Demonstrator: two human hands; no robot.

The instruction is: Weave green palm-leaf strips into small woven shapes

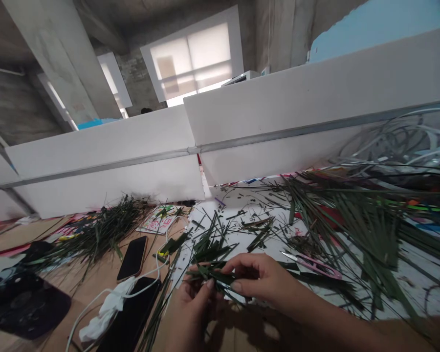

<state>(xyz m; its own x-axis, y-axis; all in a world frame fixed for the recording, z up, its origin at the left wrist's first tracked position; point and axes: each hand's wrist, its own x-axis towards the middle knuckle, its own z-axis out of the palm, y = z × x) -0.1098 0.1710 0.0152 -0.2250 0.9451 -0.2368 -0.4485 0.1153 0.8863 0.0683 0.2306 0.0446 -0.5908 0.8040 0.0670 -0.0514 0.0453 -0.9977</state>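
Note:
Low in the middle of the head view, both hands meet around a small bunch of folded green palm leaf strips (215, 275). My left hand (196, 300) is closed on the leaf strips, its thumb pressed against them from the near side. My right hand (254, 278) pinches a strip of the same bunch between thumb and forefinger. How the strips cross inside the fingers is partly hidden. Cut leaf pieces (210, 244) lie just beyond the hands. Pink-handled scissors (315, 265) rest to the right, their blades pointing left.
Long palm leaves (370, 234) heap up at the right, and a pile of thin leaf strips (102, 230) lies at the left. A phone (132, 258), a white cable (157, 269), a crumpled tissue (108, 313) and a black cap (25, 298) are also left. A white partition (113, 181) stands behind.

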